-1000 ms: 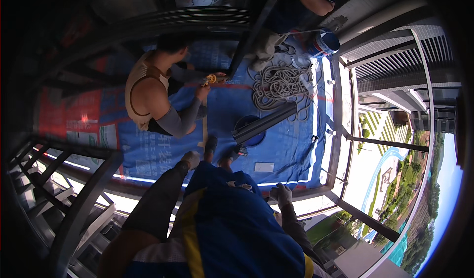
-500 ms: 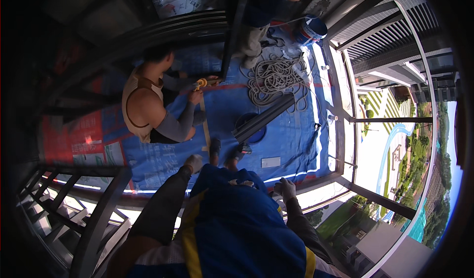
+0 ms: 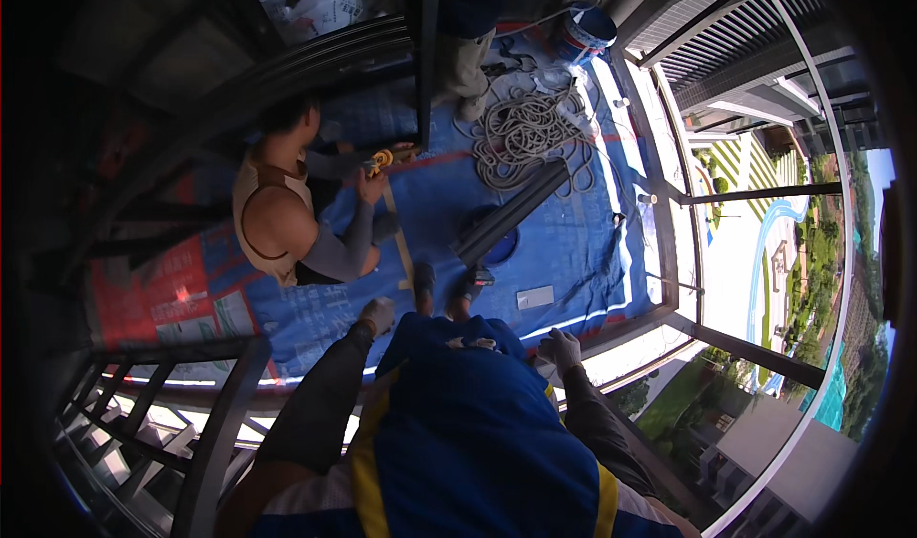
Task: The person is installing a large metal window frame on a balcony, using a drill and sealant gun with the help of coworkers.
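My left hand [image 3: 378,315], in a pale glove, hangs at my left side over the blue floor sheeting [image 3: 310,342], fingers loosely apart and apparently empty. My right hand [image 3: 559,347], also gloved, is at my right side with fingers curled; I see nothing in it. Between them are my blue-and-yellow shorts and my feet. A small white rectangular piece [image 3: 534,297] lies beyond my right hand. A dark long profile [image 3: 511,211] rests across a blue bucket [image 3: 501,250]. A crouching co-worker [image 3: 272,209] in a beige sleeveless top grips a yellow tool [image 3: 380,161] beside a dark upright.
Coiled rope [image 3: 525,137] lies near another person's legs [image 3: 463,80] and a paint bucket [image 3: 586,32]. Dark metal framing [image 3: 229,385] is at lower left. An open railing [image 3: 764,194] borders a long drop to landscaped ground at right.
The view has tilted, so the scene shifts. The standing person's upper arm and hand have mostly left the top of the picture. My hands remain at my sides.
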`<state>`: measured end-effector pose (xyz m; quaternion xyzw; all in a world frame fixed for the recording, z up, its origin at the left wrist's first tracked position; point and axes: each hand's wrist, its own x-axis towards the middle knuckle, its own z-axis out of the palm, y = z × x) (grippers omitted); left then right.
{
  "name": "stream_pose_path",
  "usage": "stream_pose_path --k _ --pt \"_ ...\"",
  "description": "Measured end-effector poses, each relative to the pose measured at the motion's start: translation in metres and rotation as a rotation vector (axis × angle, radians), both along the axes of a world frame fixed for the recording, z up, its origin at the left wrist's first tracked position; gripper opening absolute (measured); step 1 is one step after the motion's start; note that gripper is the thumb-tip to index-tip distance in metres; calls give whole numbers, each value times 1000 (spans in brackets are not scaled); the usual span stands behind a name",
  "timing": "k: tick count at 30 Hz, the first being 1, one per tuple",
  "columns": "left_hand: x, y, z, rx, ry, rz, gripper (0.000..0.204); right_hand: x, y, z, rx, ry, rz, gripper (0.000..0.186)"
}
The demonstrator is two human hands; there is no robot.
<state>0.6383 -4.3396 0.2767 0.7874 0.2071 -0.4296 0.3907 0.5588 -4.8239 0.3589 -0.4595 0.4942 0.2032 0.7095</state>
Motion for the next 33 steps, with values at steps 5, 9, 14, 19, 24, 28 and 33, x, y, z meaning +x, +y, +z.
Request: stream_pose_path --k 5,9,14,19,24,28,33 --pt "6 10 4 -62 133 88 43 7 7 4 -56 35 -26 16" --pt "12 1 23 -7 1 17 24 11 15 8 -168 62 11 16" --pt "18 -4 14 -13 58 92 24 18 13 11 -128 94 -51 15" --pt "2 10 -33 0 -57 -8 25 41 24 14 -15 44 -3 15" --pt "26 -59 -47 36 -117 -68 40 9 3 -13 -148 127 128 26" --pt "53 -112 -87 -9 -90 -110 56 4 13 -33 -141 226 186 32" --pt "124 -189 -142 176 -303 -310 63 -21 9 -55 -194 262 59 30"
